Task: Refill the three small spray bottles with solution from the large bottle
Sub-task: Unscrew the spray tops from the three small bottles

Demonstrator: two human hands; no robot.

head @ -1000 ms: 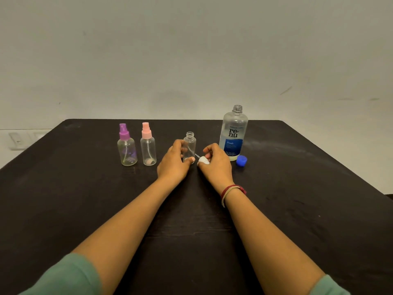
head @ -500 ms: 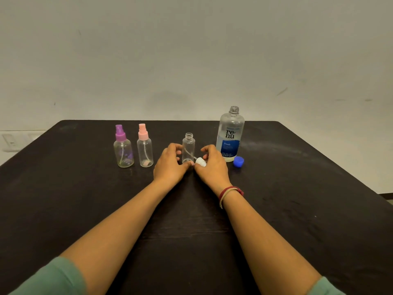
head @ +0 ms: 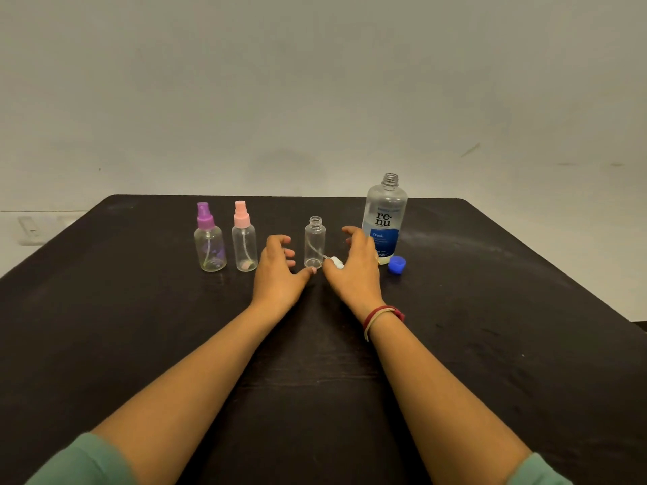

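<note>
Centre frame: clear cylindrical uncapped bottle stands between left hand and right hand; fingers of both hands slack, grasping nothing.

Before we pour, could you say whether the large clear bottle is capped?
Uncapped: the large clear bottle shows a bare threaded neck; a blue cap lies beside it.

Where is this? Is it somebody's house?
Hard to say. Probably a plain indoor room: there is only a black table before a bare grey wall, with a white switch plate low on it.
</note>
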